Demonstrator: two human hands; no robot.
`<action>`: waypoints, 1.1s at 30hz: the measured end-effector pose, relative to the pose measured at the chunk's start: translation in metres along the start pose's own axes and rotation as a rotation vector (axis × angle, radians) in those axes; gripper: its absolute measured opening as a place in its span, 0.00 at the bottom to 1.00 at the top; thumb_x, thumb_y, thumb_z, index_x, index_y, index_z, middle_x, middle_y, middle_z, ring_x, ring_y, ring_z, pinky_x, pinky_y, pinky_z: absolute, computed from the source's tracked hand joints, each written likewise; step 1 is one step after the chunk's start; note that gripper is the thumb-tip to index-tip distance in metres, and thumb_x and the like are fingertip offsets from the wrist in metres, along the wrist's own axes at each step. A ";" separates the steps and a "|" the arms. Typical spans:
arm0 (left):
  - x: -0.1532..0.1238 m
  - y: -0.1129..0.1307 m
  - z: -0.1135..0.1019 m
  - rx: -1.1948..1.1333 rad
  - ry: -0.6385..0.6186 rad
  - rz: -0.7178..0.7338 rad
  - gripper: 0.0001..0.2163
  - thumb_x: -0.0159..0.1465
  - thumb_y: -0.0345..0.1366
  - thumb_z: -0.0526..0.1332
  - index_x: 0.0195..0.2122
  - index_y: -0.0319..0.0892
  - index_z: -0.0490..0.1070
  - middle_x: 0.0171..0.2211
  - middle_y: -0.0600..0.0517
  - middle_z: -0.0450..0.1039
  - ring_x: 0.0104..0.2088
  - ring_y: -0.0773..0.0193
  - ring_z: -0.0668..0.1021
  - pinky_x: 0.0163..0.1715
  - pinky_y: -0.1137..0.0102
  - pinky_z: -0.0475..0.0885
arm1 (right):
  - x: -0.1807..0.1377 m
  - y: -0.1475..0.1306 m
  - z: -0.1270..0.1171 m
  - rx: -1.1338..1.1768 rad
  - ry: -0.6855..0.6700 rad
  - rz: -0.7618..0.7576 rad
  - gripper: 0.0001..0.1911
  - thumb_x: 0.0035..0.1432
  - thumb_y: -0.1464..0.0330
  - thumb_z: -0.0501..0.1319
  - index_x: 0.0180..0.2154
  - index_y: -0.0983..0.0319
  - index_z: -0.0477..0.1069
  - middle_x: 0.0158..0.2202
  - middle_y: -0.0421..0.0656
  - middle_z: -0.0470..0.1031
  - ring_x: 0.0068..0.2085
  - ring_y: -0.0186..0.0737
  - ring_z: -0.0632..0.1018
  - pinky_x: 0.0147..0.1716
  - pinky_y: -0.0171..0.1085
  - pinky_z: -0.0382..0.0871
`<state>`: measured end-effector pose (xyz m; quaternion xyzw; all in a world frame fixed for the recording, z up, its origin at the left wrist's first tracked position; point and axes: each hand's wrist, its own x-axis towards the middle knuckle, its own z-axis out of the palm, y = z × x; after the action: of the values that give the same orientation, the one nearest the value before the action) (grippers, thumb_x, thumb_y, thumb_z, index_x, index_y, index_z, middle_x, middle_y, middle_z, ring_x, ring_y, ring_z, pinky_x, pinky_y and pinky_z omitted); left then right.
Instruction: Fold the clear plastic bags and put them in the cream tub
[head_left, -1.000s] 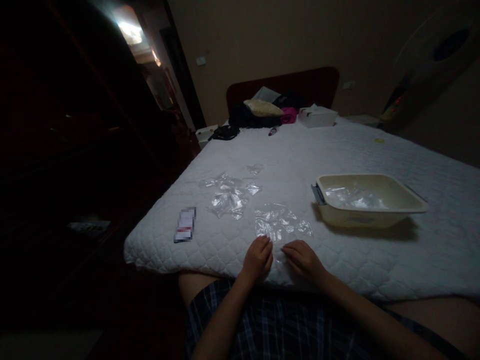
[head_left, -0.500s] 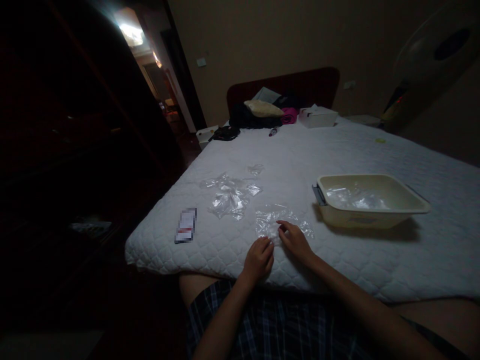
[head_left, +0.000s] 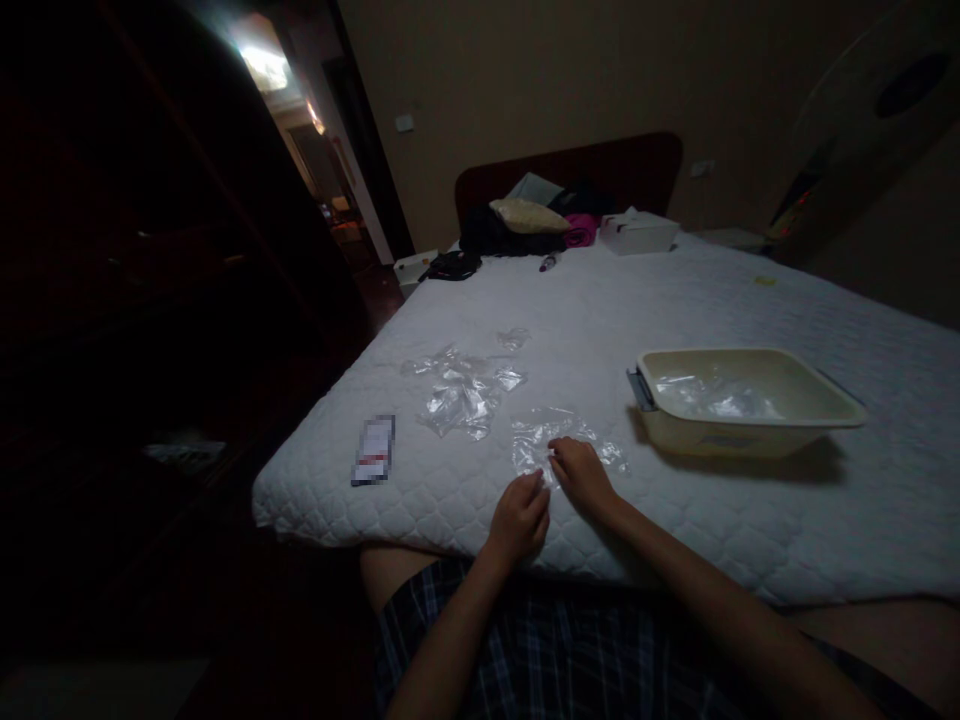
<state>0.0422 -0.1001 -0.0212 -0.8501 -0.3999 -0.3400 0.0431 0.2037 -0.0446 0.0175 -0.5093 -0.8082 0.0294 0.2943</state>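
A clear plastic bag (head_left: pixel 534 436) lies flat on the white quilted bed in front of me. My left hand (head_left: pixel 519 515) is closed at the bag's near edge, pinching the film between thumb and fingers. Just to its right, my right hand (head_left: pixel 581 472) rests over the bag, its fingers bent together onto the plastic. The palms hide part of the bag. Farther off to the left, a loose pile of clear plastic bags (head_left: pixel 459 392) is spread on the quilt. More clear plastic (head_left: pixel 716 396) lies inside a cream plastic basin (head_left: pixel 750 437) to the right.
A phone (head_left: pixel 373 450) lies left of the bags, its screen blurred. At the headboard (head_left: pixel 570 165) are dark clothes, a beige pillow (head_left: pixel 529 215), a pink rolled cloth (head_left: pixel 580 230) and a white box (head_left: pixel 637 234). A fan (head_left: pixel 911 85) stands at the right.
My right hand has shifted slightly left over the bag, and its stretched index finger has bent down. My left hand stays nearly in place, its fingertips a little more closed.
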 end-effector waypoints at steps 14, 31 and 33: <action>0.002 0.000 0.000 -0.016 -0.059 0.014 0.15 0.56 0.28 0.54 0.45 0.38 0.66 0.48 0.44 0.68 0.51 0.55 0.67 0.51 0.55 0.64 | 0.015 0.014 -0.017 0.281 -0.001 0.128 0.08 0.54 0.70 0.54 0.37 0.63 0.69 0.35 0.44 0.72 0.33 0.37 0.73 0.36 0.36 0.65; 0.001 -0.001 0.001 0.012 -0.096 -0.004 0.19 0.56 0.29 0.53 0.50 0.38 0.63 0.49 0.43 0.66 0.51 0.54 0.67 0.51 0.54 0.64 | 0.020 0.012 -0.002 0.035 -0.256 -0.022 0.10 0.56 0.70 0.55 0.39 0.61 0.72 0.37 0.44 0.74 0.40 0.39 0.72 0.42 0.37 0.59; 0.001 -0.001 0.001 0.021 -0.096 0.001 0.18 0.56 0.29 0.54 0.49 0.38 0.64 0.50 0.43 0.66 0.51 0.54 0.67 0.51 0.54 0.64 | 0.021 0.011 -0.002 0.036 -0.254 -0.008 0.10 0.55 0.70 0.56 0.38 0.60 0.72 0.37 0.43 0.75 0.40 0.40 0.72 0.41 0.37 0.59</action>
<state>0.0425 -0.0982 -0.0218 -0.8650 -0.4047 -0.2948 0.0328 0.2074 -0.0222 0.0245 -0.4928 -0.8403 0.1070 0.1990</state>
